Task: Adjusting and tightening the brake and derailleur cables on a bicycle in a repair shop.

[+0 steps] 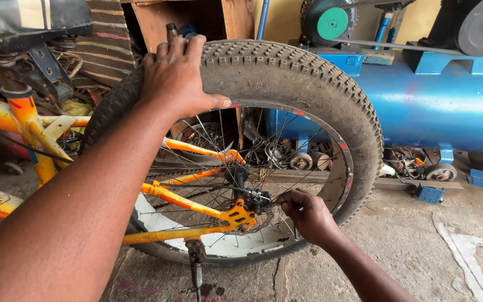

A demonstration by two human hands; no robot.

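Left hand: the left hand [177, 75] lies palm-down on top of the tyre [308, 84], fingers spread over the knobbly tread, thumb reaching down toward the rim; it presses on the rubber, grasping nothing else.
Right hand: the right hand [307, 212] is low, inside the ring of the wheel, fingers curled tight just beside the hub [241, 190]. Something small may be pinched there, but I cannot tell what.
Wheel: the rear wheel stands upright under the left hand, its spokes [208, 156] fanning between the two hands.
Frame: the orange bike frame [185, 198] runs in from the left of the right hand and ends in a bracket touching the hub area.
Saddle: a dark saddle [29, 19] sits well to the left of the left hand.
Kickstand: a short metal stand [197, 263] hangs below the frame, left of the right hand.
Behind: a blue tank [437, 106] with pulleys on top lies beyond the wheel, right of both hands.
Floor: cracked concrete floor [420, 246] under the right forearm.
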